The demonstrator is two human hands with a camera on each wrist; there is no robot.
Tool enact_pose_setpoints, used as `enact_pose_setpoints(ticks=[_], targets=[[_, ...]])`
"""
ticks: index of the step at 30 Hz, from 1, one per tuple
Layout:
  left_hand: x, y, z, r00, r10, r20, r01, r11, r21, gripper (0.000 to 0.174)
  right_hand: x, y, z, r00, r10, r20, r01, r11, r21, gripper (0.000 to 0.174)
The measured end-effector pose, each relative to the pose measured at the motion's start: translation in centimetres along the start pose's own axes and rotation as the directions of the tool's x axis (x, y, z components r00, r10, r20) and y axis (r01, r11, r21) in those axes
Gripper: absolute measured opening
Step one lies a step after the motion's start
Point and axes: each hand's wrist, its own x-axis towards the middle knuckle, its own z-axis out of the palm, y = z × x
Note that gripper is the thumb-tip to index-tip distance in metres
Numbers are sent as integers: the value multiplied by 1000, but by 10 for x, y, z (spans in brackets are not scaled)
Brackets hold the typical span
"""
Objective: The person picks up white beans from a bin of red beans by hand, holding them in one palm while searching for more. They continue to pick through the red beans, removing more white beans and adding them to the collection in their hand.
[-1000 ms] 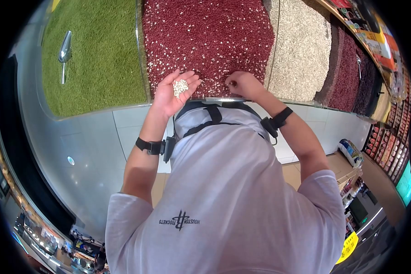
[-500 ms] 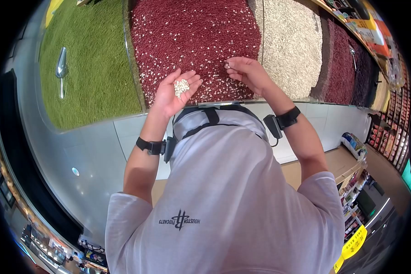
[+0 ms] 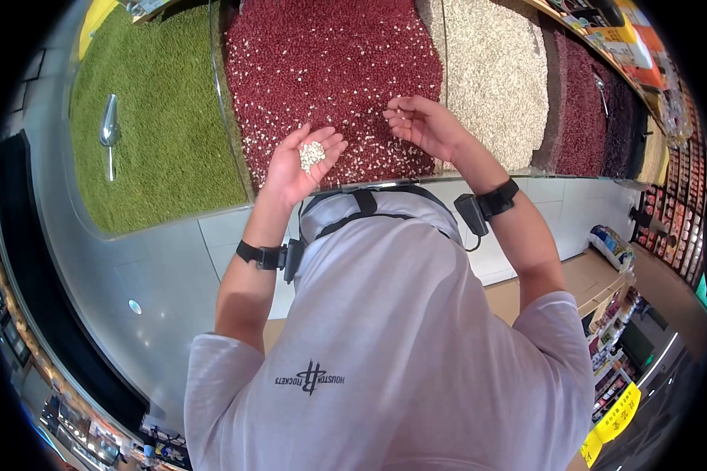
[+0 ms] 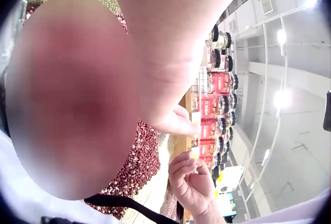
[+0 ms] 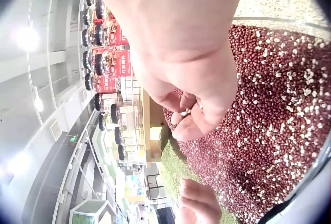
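My left hand (image 3: 292, 169) is held palm up over the bin of red beans (image 3: 330, 59), its fingers extended. A small heap of white grains (image 3: 313, 154) rests in its palm. To its right, my right hand (image 3: 430, 129) is above the same beans with its fingers curled inward. In the right wrist view a few white grains (image 5: 185, 113) show between its fingers and thumb. More white grains lie scattered across the red beans, thickest near the front edge. A blurred patch covers part of the left wrist view.
A bin of green beans (image 3: 157, 118) with a metal scoop (image 3: 110, 129) in it adjoins on the left. On the right is a bin of white grains (image 3: 495, 86), then darker bins. Clear dividers stand between bins. Jars with red labels (image 4: 211, 107) line a shelf behind.
The right hand has lifted off the beans beside the front edge, turned its palm more upward and shows its fingers. The left hand has stayed nearly still with its heap of grains.
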Motion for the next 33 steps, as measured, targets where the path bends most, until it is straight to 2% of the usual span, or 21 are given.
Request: enact_pose_setpoints(ticks=[3, 5, 18, 24, 27, 28, 31, 32, 33], targets=[[-1, 1, -3, 1000, 6, 23, -6, 1000, -17, 44, 0, -1, 7, 1000, -5, -27, 4, 999, -33, 24], [-2, 1, -3, 1000, 8, 13, -9, 1000, 1, 44, 0, -1, 10, 998, -40, 40, 46, 989, -143, 28], [-5, 1, 7, 1000, 19, -13, -19, 998, 53, 44, -16, -14, 27, 994, -52, 97, 61, 994, -89, 37], [-1, 0, 11, 1000, 2, 15, -3, 998, 56, 43, -15, -15, 26, 991, -126, 43, 133, 945, -298, 33], [-1, -1, 15, 1000, 4, 2, -4, 997, 73, 42, -10, -10, 16, 939, -331, 92, 313, 714, -626, 30], [1, -1, 16, 1000, 7, 9, -8, 997, 74, 42, -8, -10, 14, 937, -336, 96, 318, 709, -629, 30], [5, -2, 17, 998, -32, 59, 30, 999, 30, 44, -20, -12, 29, 796, -563, 223, 469, 340, -815, 32], [5, -4, 24, 998, -29, 63, 28, 999, 30, 44, -28, -16, 42, 794, -564, 226, 471, 336, -816, 32], [3, -8, 37, 999, -28, 23, 26, 997, 68, 41, -37, -19, 56, 760, -565, 321, 511, 214, -832, 32]])
